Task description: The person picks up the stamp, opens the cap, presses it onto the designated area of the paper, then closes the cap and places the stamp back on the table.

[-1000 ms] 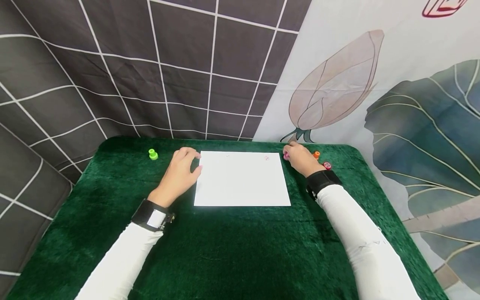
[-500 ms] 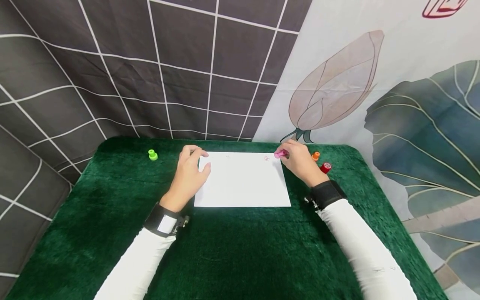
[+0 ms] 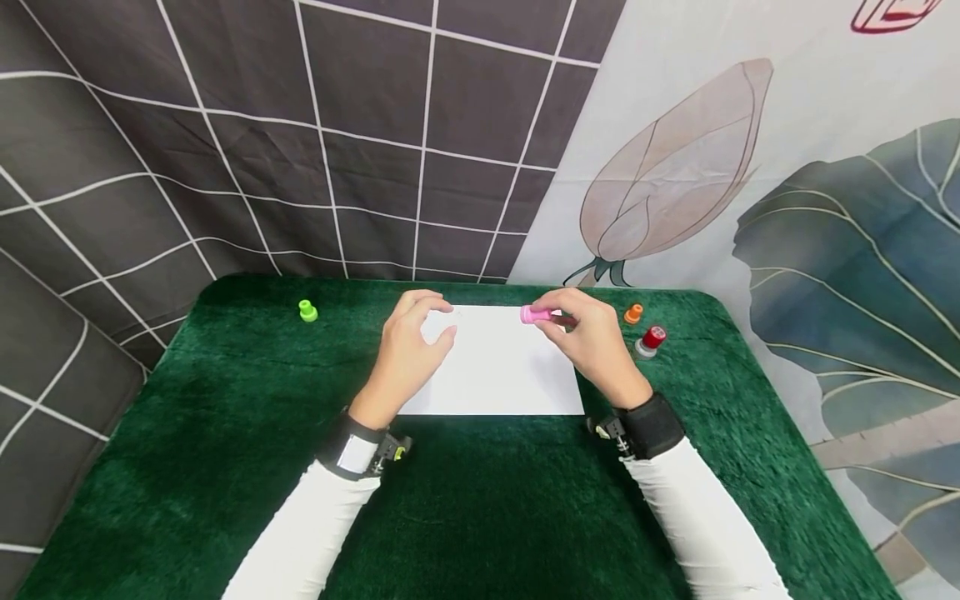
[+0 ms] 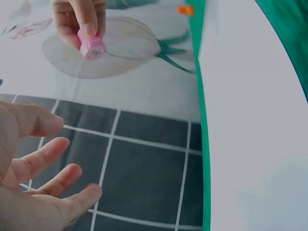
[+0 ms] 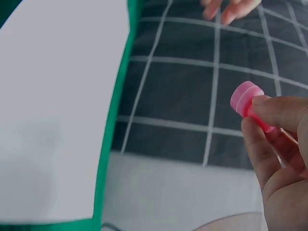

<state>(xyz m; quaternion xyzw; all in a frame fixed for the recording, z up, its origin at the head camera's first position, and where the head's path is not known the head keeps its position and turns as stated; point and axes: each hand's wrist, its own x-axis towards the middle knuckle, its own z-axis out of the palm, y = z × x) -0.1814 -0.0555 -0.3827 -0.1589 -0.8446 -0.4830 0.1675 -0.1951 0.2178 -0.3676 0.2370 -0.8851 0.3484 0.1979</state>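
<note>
My right hand (image 3: 596,342) pinches a small pink stamp (image 3: 534,315) between thumb and fingers, above the far right part of a white sheet of paper (image 3: 498,375). In the left wrist view the patterned round face of the pink stamp (image 4: 93,50) shows. The right wrist view shows its wide end (image 5: 245,96) sticking out past the fingertips. My left hand (image 3: 408,354) hovers over the left part of the paper, fingers bent loosely and apart from the thumb, with nothing between them. The paper's far left corner is hidden behind it.
A red stamp with a pale base (image 3: 651,340) and a small orange stamp-like piece (image 3: 633,313) stand right of the paper. A light green piece of similar shape (image 3: 307,311) stands at the far left of the green cloth (image 3: 480,508). Wall hangings rise behind.
My right hand has lifted the pink stamp from beside the paper's far right corner and moved it left over the paper. My left hand has moved right, from the paper's left edge to over it.
</note>
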